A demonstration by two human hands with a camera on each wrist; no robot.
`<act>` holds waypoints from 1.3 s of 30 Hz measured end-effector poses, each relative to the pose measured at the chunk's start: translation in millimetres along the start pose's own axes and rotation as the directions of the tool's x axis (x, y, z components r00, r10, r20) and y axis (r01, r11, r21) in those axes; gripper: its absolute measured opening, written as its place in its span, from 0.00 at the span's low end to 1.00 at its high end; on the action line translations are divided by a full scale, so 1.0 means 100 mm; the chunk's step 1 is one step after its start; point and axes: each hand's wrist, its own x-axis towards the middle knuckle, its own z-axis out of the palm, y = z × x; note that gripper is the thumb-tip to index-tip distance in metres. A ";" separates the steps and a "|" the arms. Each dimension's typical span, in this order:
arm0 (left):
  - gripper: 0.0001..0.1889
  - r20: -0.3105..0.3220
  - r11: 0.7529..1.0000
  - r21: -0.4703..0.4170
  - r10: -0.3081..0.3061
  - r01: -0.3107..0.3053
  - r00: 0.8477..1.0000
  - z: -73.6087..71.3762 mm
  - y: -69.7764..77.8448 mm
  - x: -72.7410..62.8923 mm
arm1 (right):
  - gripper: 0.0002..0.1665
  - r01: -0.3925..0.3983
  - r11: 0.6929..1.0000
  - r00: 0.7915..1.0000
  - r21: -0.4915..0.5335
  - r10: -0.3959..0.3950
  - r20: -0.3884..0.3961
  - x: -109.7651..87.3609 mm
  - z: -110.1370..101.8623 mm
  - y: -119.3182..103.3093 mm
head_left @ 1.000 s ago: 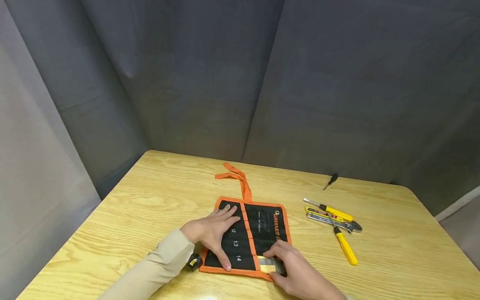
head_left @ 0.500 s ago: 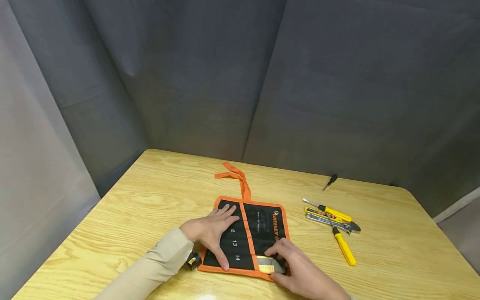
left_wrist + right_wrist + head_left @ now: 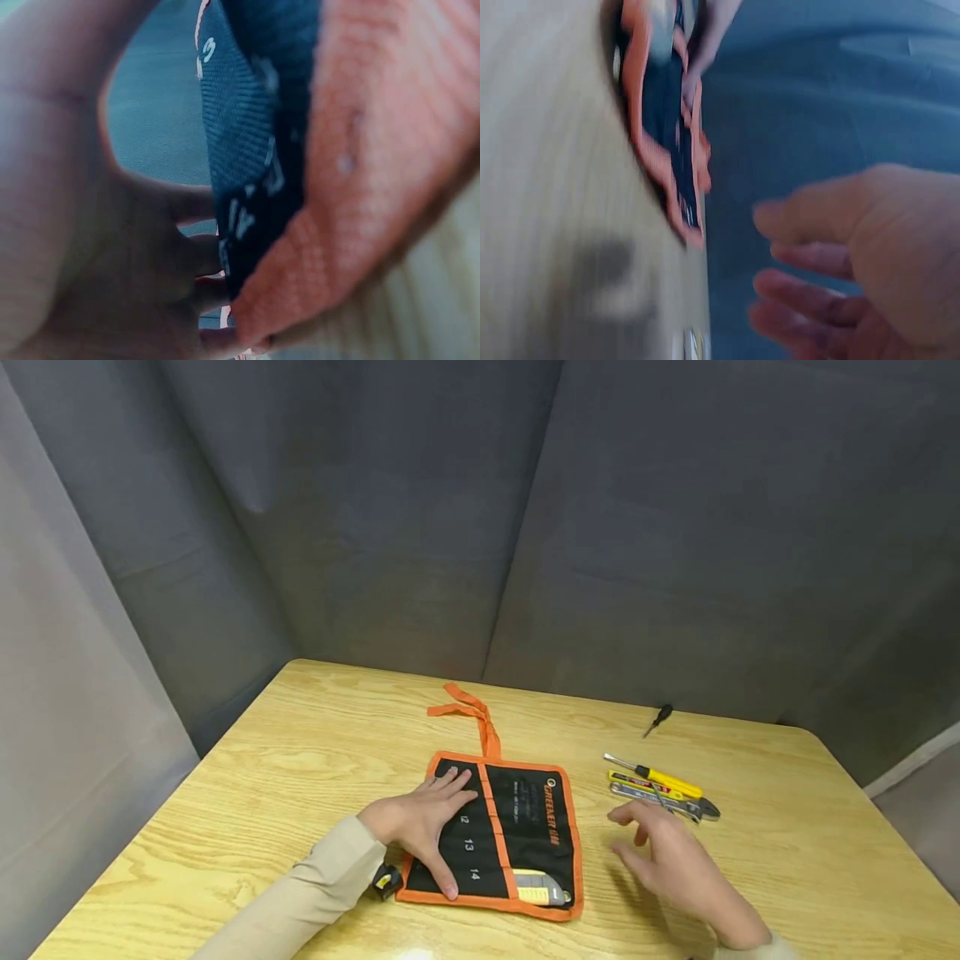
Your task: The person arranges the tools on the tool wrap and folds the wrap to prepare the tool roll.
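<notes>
A black tool roll (image 3: 525, 827) with orange edging and numbered pockets lies spread on the table. My left hand (image 3: 420, 827) rests on its left part, fingers spread and thumb near the front edge. From the front pocket sticks out a grey and yellow utility knife (image 3: 536, 889), partly hidden by the cloth. To the right of the roll my right hand (image 3: 671, 864) hovers over the table, fingers loosely bent and holding nothing. In the right wrist view, thumb and fingers stand apart. Just beyond that hand lies an adjustable wrench (image 3: 705, 811).
Beside the wrench lie a yellow-handled screwdriver (image 3: 671, 782) and a slim yellow cutter (image 3: 630, 781). A second yellow screwdriver is mostly hidden by my right hand. Farther back is a small black screwdriver (image 3: 660, 718). A black item with a yellow mark (image 3: 387, 882) sits beside the left forearm.
My right hand has let go of the utility knife, leaving it in the pocket, and moved right towards the loose tools. The left hand has stayed on the roll.
</notes>
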 end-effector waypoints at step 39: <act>0.62 -0.008 1.000 -0.003 -0.006 0.006 1.000 0.00 0.00 0.00 | 0.22 -0.535 0.777 0.724 -0.332 0.624 0.295 -0.08 -0.15 0.62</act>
